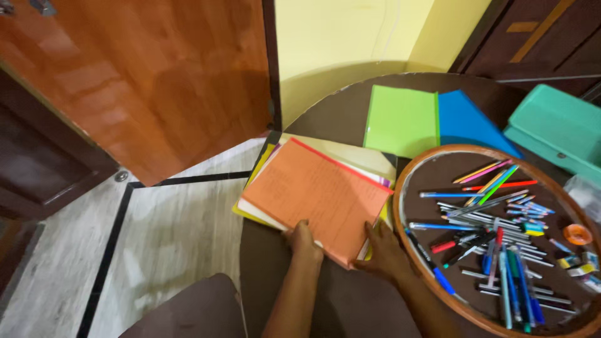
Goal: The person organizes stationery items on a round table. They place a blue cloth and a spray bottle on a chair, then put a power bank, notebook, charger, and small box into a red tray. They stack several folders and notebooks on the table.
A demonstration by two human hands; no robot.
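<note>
While both hands rest on the near edge of the stack [316,188], the orange book [313,197] lies on top of it, tilted, on the round brown table [350,109]; the left hand [305,241] grips the book's near edge with fingers curled over it, and the right hand [385,250] presses, fingers spread, against the stack's near right corner, beside the tray [438,300]. Under the orange book lie white, yellow and cream sheets, their edges showing at the left and far sides; part of the stack overhangs the table's left edge. Just right of the stack sits the round wooden-rimmed tray, full of pens [494,225] and pencils in many colours, with an orange tape roll [577,234] at its right side. Beyond the stack lie a green folder [400,119] and a blue folder [466,119], side by side and touching; a teal box [554,128] stands at the far right. A wooden door [150,75] stands to the left above the tiled floor [169,238]; a yellow wall [344,37] rises behind the table.
</note>
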